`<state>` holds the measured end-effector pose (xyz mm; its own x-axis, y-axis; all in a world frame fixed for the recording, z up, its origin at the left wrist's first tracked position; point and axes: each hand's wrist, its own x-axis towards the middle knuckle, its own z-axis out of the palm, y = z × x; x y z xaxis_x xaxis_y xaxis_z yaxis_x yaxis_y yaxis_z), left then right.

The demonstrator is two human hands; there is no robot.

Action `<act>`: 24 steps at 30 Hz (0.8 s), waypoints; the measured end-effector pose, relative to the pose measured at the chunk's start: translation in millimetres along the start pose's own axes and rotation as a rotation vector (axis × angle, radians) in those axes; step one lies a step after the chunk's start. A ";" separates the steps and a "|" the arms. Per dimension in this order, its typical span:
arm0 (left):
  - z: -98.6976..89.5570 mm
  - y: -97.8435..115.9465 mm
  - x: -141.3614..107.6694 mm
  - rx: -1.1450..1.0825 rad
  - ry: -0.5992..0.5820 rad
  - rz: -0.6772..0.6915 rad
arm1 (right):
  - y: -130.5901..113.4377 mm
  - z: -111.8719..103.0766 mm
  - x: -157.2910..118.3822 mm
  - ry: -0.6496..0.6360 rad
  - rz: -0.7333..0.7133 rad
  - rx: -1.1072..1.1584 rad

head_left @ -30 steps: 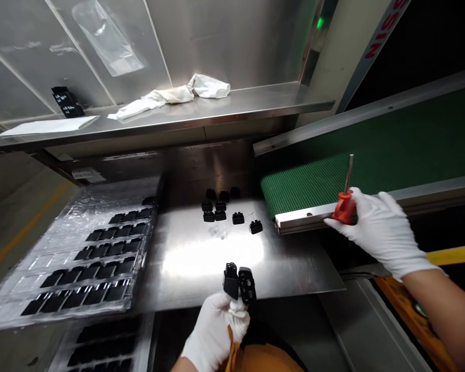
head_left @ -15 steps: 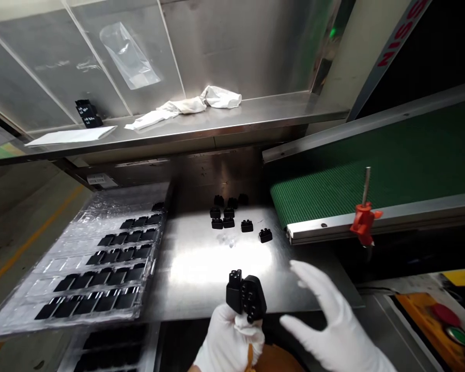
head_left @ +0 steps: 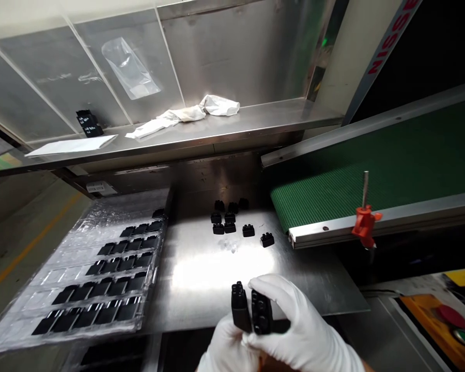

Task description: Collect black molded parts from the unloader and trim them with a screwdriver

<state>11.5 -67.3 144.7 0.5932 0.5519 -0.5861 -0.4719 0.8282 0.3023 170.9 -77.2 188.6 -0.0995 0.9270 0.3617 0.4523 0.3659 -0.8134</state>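
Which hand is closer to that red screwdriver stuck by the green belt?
The right hand. It is below and left of the red screwdriver, gripping black parts. The left hand sits farther left and lower, under those parts.

White-gloved hands [head_left: 290, 330], black parts [head_left: 251, 312], ribbed green belt [head_left: 372, 165], red handle [head_left: 363, 223].

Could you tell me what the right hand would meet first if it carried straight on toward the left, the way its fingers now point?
The white-gloved right hand already touches the two small black plastic parts held by the gloved left hand; these come first, though depth is uncertain.
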 end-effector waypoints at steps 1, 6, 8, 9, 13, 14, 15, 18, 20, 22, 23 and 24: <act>1.7 1.2 0.2 -0.005 -0.022 0.032 | 5.5 2.1 -6.6 0.018 0.056 0.033; 16.5 15.7 -7.5 0.222 -0.066 0.224 | 23.6 5.7 -32.5 0.053 0.479 0.541; 23.2 22.8 -13.2 0.406 -0.001 0.267 | 23.2 5.0 -34.3 0.111 0.605 0.773; 26.2 25.6 -15.8 0.480 0.021 0.279 | 22.4 4.5 -33.7 0.146 0.653 0.839; 33.9 28.4 -22.6 0.565 0.134 0.351 | 23.8 5.1 -28.1 0.209 0.736 0.898; 34.8 27.7 -23.4 0.570 0.189 0.377 | 25.7 6.4 -27.2 0.202 0.749 0.927; 35.4 26.8 -23.9 0.580 0.251 0.393 | 27.7 8.4 -26.8 0.199 0.764 0.966; 36.8 26.1 -24.5 0.635 0.352 0.369 | 31.8 16.1 -27.5 0.240 0.804 1.092; 37.5 27.6 -24.5 0.656 0.378 0.334 | 31.0 20.8 -27.8 0.260 0.804 1.170; 37.8 30.0 -24.4 0.656 0.390 0.309 | 27.8 23.8 -26.9 0.247 0.800 1.237; 37.7 31.2 -24.4 0.651 0.383 0.299 | 25.9 24.6 -25.9 0.239 0.809 1.263; 37.2 32.0 -24.3 0.646 0.364 0.291 | 24.1 25.3 -24.8 0.236 0.825 1.283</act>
<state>6.2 -50.5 196.6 0.2011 0.7804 -0.5921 -0.0376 0.6102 0.7914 161.9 -89.3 148.5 -0.0193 0.9123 -0.4091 -0.7435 -0.2867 -0.6042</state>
